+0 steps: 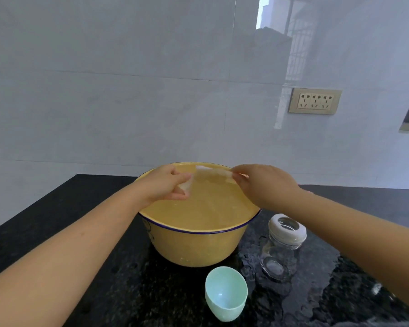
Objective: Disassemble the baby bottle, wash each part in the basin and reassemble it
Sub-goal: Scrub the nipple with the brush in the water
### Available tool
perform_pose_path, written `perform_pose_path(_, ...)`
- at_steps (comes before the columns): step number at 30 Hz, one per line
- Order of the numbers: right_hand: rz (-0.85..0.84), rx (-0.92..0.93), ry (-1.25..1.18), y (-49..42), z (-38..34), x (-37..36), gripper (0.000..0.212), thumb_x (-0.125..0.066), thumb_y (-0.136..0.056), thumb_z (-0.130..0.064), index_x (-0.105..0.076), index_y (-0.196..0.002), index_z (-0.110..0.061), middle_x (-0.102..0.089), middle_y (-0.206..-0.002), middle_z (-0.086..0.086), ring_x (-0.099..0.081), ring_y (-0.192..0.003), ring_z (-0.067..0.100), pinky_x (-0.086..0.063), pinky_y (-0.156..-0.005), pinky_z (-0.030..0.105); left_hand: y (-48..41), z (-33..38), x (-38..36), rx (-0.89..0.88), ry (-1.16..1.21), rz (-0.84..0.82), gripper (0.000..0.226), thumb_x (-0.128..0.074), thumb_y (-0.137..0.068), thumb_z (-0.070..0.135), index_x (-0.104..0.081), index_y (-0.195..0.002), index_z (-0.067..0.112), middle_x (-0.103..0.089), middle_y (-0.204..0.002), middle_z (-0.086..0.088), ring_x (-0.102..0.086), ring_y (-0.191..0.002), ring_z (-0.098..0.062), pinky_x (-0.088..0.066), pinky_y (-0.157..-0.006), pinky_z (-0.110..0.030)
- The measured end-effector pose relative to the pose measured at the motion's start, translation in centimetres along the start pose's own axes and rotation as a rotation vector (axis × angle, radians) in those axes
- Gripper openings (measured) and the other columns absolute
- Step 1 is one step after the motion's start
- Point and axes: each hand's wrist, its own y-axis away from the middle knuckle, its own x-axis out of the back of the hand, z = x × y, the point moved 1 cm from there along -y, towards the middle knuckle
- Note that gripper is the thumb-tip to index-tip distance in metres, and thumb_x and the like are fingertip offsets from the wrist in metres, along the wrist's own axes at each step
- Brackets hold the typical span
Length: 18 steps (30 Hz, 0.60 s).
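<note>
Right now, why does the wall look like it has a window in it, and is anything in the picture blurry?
Head view: the glossy wall tiles mirror a window, so that is glare, not an opening. The pale translucent piece stretched between the left hand and right hand over the basin is smeared and hard to identify. The wet counter glints, and the wide lens bends the edges.
</note>
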Motion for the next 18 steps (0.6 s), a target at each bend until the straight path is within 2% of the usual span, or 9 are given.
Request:
perform_pose_path(2, 0.004, 0.000, -0.128, 0.1, -0.3, 0.0, 0.036, -0.031, -0.100, -0.042, -0.050, -0.130, -0.040, -0.059, -0.129, -0.003, -0.053, -0.116, 0.023, -0.040, -0.086, 0.033, 0.1, 0.4, -0.2, 0.042, 0.183, 0.022, 0.018, -0.054, -0.094, 0.024, -0.052, -0.088, 0.007, -0.060, -0.104, -0.013, -0.069, -0.078, -0.020, -0.060, -0.072, -0.027)
perform_pose_path(3, 0.007, 0.003, -0.191, 0.2, -0.4, 0.0, 0.035, -0.031, -0.100, -0.042, -0.049, -0.130, -0.042, -0.060, -0.127, -0.004, -0.054, -0.114, 0.021, -0.040, -0.085, 0.032, 0.2, 0.5, -0.3, 0.063, 0.250, 0.044, 0.018, -0.052, -0.095, 0.022, -0.054, -0.086, 0.007, -0.060, -0.101, -0.013, -0.067, -0.081, -0.022, -0.060, -0.071, -0.027)
perform_pose_path(6, 0.008, 0.029, -0.348, 0.5, -1.3, -0.4, 0.036, -0.034, -0.099, -0.040, -0.046, -0.132, -0.044, -0.061, -0.126, -0.005, -0.054, -0.113, 0.018, -0.042, -0.088, 0.031, 0.7, 1.0, -1.0, 0.107, 0.361, 0.102, 0.011, -0.053, -0.093, 0.012, -0.059, -0.084, 0.010, -0.061, -0.095, -0.011, -0.062, -0.094, -0.029, -0.053, -0.090, -0.036)
perform_pose_path(8, 0.010, 0.057, -0.372, 0.7, -1.9, -0.6, 0.038, -0.034, -0.099, -0.040, -0.042, -0.136, -0.043, -0.058, -0.131, -0.005, -0.053, -0.118, 0.019, -0.043, -0.095, 0.033, 0.8, 1.2, -1.6, 0.116, 0.449, 0.126, 0.011, -0.051, -0.092, 0.007, -0.060, -0.087, 0.011, -0.063, -0.095, -0.010, -0.061, -0.096, -0.029, -0.050, -0.094, -0.038)
perform_pose_path(10, -0.002, 0.093, -0.368, 1.0, -2.4, -0.5, 0.039, -0.034, -0.099, -0.037, -0.039, -0.137, -0.045, -0.063, -0.120, -0.006, -0.059, -0.105, 0.020, -0.047, -0.088, 0.033, 0.7, 1.4, -2.0, 0.109, 0.552, 0.161, 0.014, -0.049, -0.092, 0.003, -0.061, -0.088, 0.009, -0.065, -0.096, -0.012, -0.062, -0.095, -0.027, -0.052, -0.089, -0.036)
perform_pose_path(13, -0.069, 0.129, -0.367, 1.7, -3.1, -0.2, 0.040, -0.033, -0.099, -0.031, -0.038, -0.133, -0.051, -0.059, -0.082, -0.010, -0.068, -0.074, 0.022, -0.053, -0.068, 0.031, 0.7, 1.5, -2.5, 0.058, 0.628, 0.227, 0.019, -0.048, -0.090, -0.001, -0.062, -0.082, 0.010, -0.066, -0.086, -0.007, -0.063, -0.084, -0.017, -0.053, -0.075, -0.026)
perform_pose_path(16, -0.129, 0.128, -0.332, 1.5, -3.5, -0.7, 0.049, -0.030, -0.099, -0.030, -0.021, -0.143, -0.050, -0.064, -0.085, 0.000, -0.064, -0.055, 0.021, -0.058, -0.065, 0.035, 0.9, 1.2, -2.8, 0.038, 0.633, 0.251, 0.021, -0.050, -0.090, 0.003, -0.062, -0.075, 0.012, -0.067, -0.072, -0.002, -0.061, -0.073, -0.012, -0.048, -0.066, -0.022)
perform_pose_path(18, -0.152, 0.131, -0.293, 1.0, -3.9, -1.1, 0.056, -0.027, -0.099, -0.025, -0.008, -0.147, -0.047, -0.061, -0.077, 0.004, -0.056, -0.048, 0.017, -0.057, -0.064, 0.034, 1.1, 1.2, -2.9, -0.008, 0.626, 0.226, 0.022, -0.051, -0.091, 0.005, -0.064, -0.076, 0.013, -0.068, -0.072, -0.001, -0.062, -0.073, -0.010, -0.050, -0.066, -0.020)
